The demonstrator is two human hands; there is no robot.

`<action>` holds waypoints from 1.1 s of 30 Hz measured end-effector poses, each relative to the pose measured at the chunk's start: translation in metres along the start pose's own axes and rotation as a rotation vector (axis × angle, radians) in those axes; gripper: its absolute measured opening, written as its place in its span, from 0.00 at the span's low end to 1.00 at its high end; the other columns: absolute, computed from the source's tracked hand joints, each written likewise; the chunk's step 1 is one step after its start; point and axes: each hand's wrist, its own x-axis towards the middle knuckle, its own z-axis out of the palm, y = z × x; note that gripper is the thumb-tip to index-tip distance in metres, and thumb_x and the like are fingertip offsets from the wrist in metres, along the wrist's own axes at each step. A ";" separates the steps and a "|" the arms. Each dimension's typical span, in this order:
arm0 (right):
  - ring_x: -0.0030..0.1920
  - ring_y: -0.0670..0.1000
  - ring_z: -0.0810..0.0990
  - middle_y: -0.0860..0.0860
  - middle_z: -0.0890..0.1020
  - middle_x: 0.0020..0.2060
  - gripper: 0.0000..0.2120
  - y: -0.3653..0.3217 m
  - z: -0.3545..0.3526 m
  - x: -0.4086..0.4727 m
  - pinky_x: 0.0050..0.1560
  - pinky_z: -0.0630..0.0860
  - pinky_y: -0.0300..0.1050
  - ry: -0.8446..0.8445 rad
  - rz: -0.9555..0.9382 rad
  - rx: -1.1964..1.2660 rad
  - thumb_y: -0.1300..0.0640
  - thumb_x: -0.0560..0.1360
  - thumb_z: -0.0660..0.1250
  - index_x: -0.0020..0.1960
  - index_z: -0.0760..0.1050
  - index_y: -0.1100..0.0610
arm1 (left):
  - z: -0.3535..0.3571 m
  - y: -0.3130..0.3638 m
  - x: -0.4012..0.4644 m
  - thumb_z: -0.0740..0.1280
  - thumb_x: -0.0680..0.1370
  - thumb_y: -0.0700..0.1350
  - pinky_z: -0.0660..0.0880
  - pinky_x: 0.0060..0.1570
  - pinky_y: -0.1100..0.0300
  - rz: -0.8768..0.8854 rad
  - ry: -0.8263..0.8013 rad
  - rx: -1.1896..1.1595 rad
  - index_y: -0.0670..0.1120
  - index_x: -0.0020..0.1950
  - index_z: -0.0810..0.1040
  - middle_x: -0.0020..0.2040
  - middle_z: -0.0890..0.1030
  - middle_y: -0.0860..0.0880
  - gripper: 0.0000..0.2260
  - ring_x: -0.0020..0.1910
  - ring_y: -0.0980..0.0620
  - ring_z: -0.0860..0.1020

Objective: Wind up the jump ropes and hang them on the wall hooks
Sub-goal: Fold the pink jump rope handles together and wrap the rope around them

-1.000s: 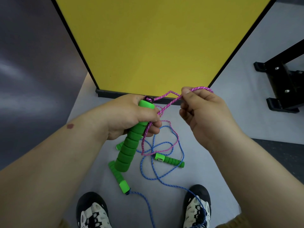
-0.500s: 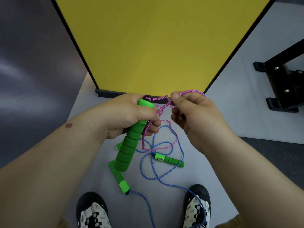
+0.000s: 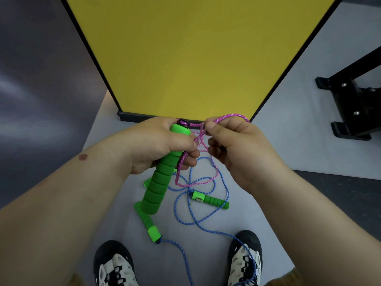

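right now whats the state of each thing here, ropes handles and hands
left hand: grips the big green handle
big green handle: held, tilted, off the floor
right hand: pinches a loop of the pink rope
pink rope: partly gathered, the rest trailing to the floor
blue rope: loose on the floor, unwound
two small green handles: lying on the floor

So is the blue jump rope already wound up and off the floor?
No, the blue rope lies in loose loops on the grey floor, with its green handles down beside it.
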 end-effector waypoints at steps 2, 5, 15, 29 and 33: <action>0.35 0.48 0.75 0.47 0.84 0.40 0.05 -0.003 -0.004 0.003 0.41 0.78 0.43 0.081 -0.016 0.057 0.61 0.78 0.71 0.43 0.80 0.59 | 0.000 0.000 0.000 0.71 0.77 0.35 0.83 0.50 0.47 -0.001 -0.002 -0.004 0.41 0.50 0.77 0.40 0.85 0.41 0.05 0.38 0.45 0.84; 0.33 0.49 0.76 0.52 0.78 0.34 0.04 -0.005 -0.009 0.005 0.43 0.79 0.44 0.147 -0.023 0.097 0.58 0.78 0.71 0.47 0.81 0.60 | 0.000 0.001 -0.001 0.71 0.76 0.34 0.84 0.45 0.50 -0.003 -0.007 -0.002 0.41 0.50 0.77 0.40 0.85 0.41 0.06 0.38 0.45 0.84; 0.35 0.47 0.76 0.47 0.83 0.42 0.05 0.004 0.004 -0.003 0.37 0.77 0.40 -0.070 0.020 -0.028 0.61 0.78 0.70 0.43 0.81 0.60 | 0.000 0.000 0.000 0.70 0.77 0.34 0.83 0.49 0.48 -0.002 -0.007 0.012 0.41 0.50 0.79 0.42 0.85 0.40 0.04 0.39 0.45 0.85; 0.34 0.48 0.77 0.53 0.80 0.38 0.04 0.003 0.004 -0.004 0.39 0.77 0.41 -0.119 0.056 -0.009 0.61 0.78 0.70 0.46 0.82 0.59 | 0.001 0.001 0.000 0.69 0.77 0.33 0.82 0.49 0.48 0.011 -0.016 0.034 0.39 0.51 0.79 0.41 0.85 0.40 0.04 0.39 0.45 0.85; 0.36 0.48 0.76 0.47 0.82 0.41 0.05 0.004 0.002 -0.002 0.38 0.78 0.40 -0.053 0.011 -0.029 0.62 0.78 0.69 0.48 0.81 0.65 | 0.000 0.000 0.000 0.70 0.77 0.33 0.83 0.47 0.49 0.004 -0.015 0.028 0.40 0.50 0.79 0.40 0.85 0.40 0.05 0.39 0.45 0.85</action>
